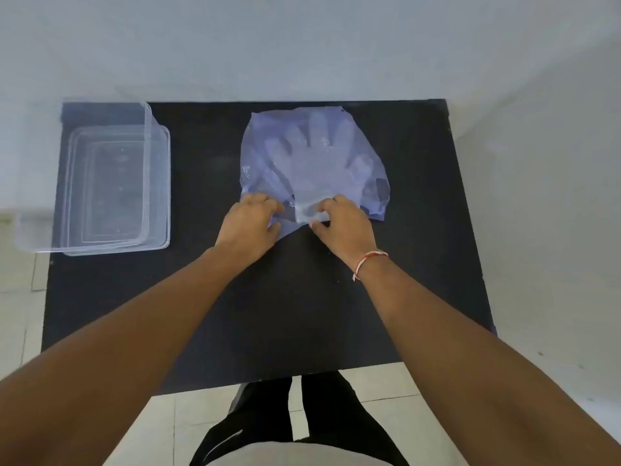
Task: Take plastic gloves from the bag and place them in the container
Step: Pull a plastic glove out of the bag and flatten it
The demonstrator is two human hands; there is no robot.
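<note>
A thin purple plastic bag [265, 136] lies flat on the black table [302, 314], right of centre near the far edge. Through it I see a stack of clear plastic gloves [312, 156], fingers pointing away from me. My left hand [250, 222] pinches the bag's near open edge on the left. My right hand [342, 222] grips the cuff end of the gloves, which sticks out at the bag's mouth between my two hands. A clear, empty rectangular plastic container [111, 183] stands at the table's far left.
The table's far edge meets a pale wall. The container's left rim hangs slightly over the table's left edge. Tiled floor and my legs show below the near edge. A red-and-white thread is tied round my right wrist.
</note>
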